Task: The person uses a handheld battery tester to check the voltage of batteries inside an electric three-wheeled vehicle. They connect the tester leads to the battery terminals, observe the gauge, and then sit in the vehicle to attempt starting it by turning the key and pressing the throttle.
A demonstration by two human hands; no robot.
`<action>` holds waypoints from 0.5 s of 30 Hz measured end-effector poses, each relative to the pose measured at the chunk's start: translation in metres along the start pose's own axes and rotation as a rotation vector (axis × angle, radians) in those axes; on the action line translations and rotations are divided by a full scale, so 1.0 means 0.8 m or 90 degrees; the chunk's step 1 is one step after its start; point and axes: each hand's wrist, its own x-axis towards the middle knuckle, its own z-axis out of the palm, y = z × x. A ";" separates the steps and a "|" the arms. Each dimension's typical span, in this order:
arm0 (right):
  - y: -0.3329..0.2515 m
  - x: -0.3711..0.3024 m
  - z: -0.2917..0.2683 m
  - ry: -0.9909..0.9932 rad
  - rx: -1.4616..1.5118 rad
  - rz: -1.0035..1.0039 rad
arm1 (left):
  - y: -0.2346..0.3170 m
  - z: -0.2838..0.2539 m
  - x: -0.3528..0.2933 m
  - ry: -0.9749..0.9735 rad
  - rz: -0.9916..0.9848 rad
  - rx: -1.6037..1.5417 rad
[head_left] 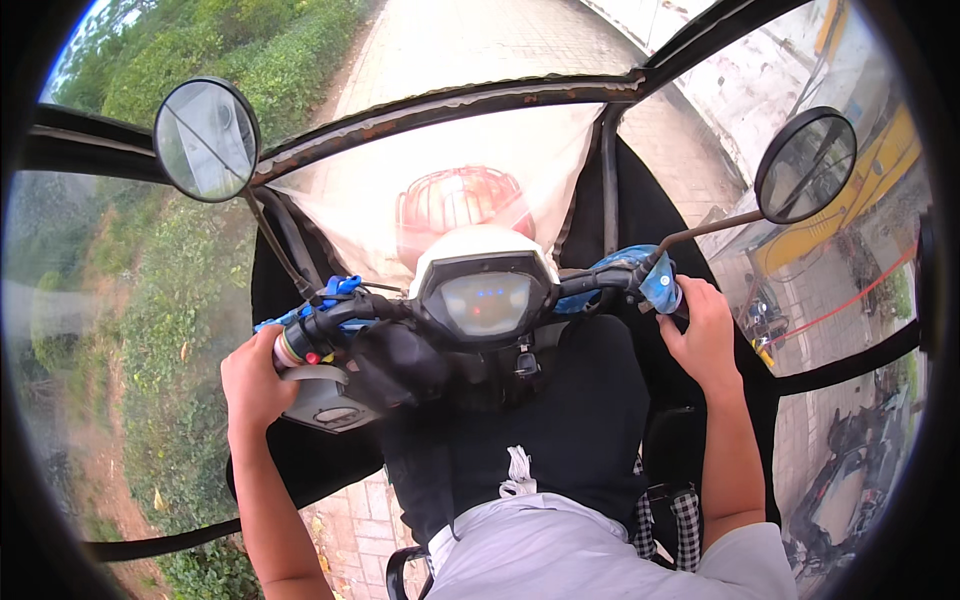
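Observation:
I sit astride a scooter, with both hands on its handlebar. My left hand (255,375) is closed around the left handlebar grip (287,347), beside a red button (312,358). My right hand (703,335) curls over the right handlebar grip (680,308); part of that grip is hidden behind my fingers. Blue plastic wrapping (655,280) covers the bar next to this hand, and a blue strap (345,290) is tied on the left side. Between the grips sits the lit instrument display (487,303), with a key (526,362) in the ignition below it.
A left mirror (207,140) and a right mirror (806,165) rise from the bar. A black-framed clear canopy (450,98) surrounds me. Outside are green bushes (185,370) to the left, a paved path (430,40) ahead, and parked two-wheelers (850,480) to the right. A grey box (333,402) hangs below the left grip.

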 end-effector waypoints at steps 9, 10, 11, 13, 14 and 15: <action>0.006 0.005 0.014 0.067 -0.100 -0.027 | 0.009 -0.008 0.008 -0.055 -0.026 0.012; 0.006 0.007 0.016 0.047 -0.105 -0.005 | 0.009 -0.009 0.008 -0.063 -0.031 0.007; 0.007 0.009 0.019 0.026 -0.111 0.015 | 0.009 -0.009 0.007 -0.066 -0.038 0.004; 0.006 0.013 0.022 0.037 -0.120 0.014 | 0.009 -0.010 0.008 -0.077 -0.040 0.011; 0.005 0.015 0.022 0.023 -0.121 0.021 | 0.008 -0.010 0.009 -0.082 -0.040 0.013; 0.006 0.016 0.022 0.013 -0.122 0.032 | 0.008 -0.009 0.009 -0.083 -0.033 0.009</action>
